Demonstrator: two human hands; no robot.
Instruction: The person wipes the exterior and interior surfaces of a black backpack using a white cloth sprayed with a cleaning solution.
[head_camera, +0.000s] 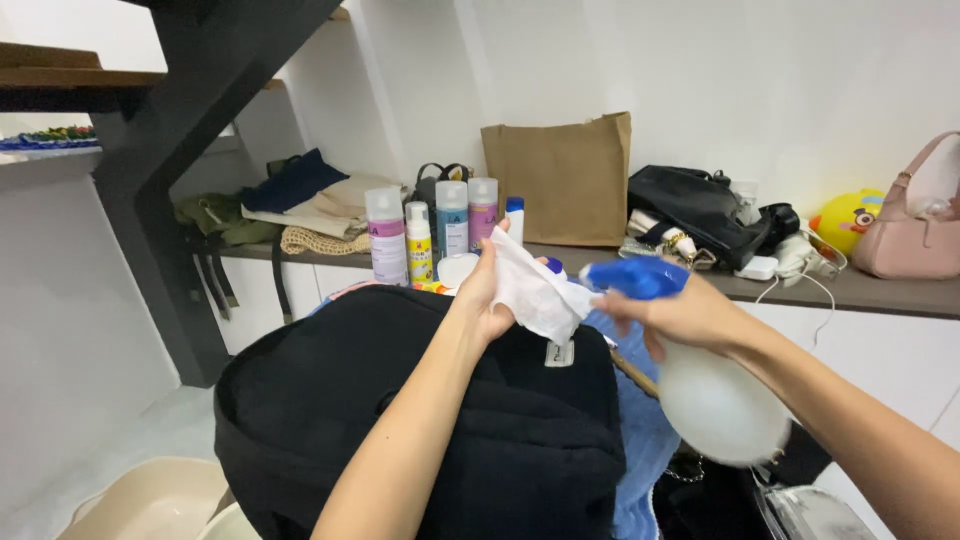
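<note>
Single view, head-worn camera, looking forward and slightly down. Close range: both forearms enter from bottom edge, left hand (487, 292) at frame centre, right hand (680, 315) just right of it. Black backpack (420, 420) fills lower centre, very near lens. Worktop (880, 292) runs across mid-frame, farther off, against white wall. Dark staircase beam (190, 130) crosses upper left. No second view.

Bottles (432, 235) stand on the shelf (880, 290) behind the backpack (400, 410), paper bag (560, 175) to their right.
</note>
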